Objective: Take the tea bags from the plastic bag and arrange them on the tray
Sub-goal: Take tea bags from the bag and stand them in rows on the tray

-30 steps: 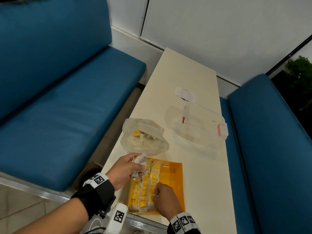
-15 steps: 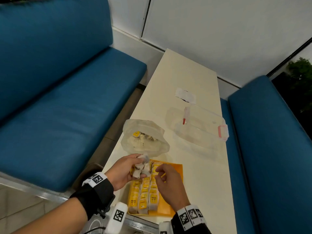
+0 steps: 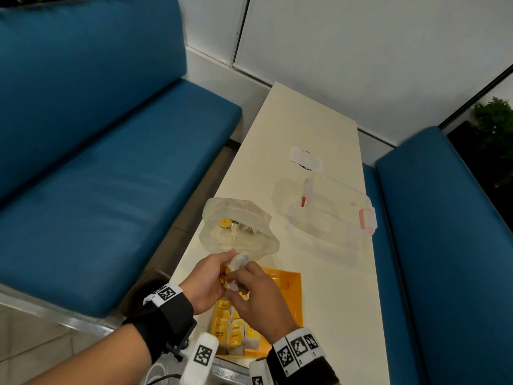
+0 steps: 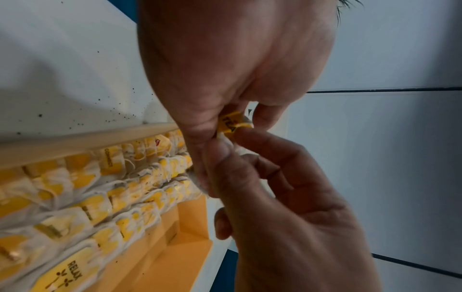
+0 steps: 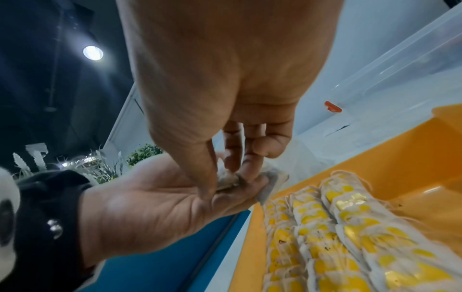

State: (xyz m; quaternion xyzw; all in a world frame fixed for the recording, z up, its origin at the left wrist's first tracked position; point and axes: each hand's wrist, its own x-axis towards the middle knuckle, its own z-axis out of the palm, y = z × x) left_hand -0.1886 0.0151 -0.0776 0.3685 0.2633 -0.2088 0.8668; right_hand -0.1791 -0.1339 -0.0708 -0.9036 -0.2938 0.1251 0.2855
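Both hands, left hand (image 3: 206, 279) and right hand (image 3: 256, 295), pinch tea bags (image 3: 236, 266) at lower centre, hiding the tray (image 3: 288, 284). Plastic bag (image 3: 238, 229) just above; clear box (image 3: 333, 215) to its right on the table (image 3: 302, 129).

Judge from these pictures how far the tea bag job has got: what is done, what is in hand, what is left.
Done: three rows of tea bags lie in the orange tray. In hand: the left hand holds a small bunch, and the right hand pinches one from it. Left: more bags show inside the plastic bag, and the tray's right side is bare.
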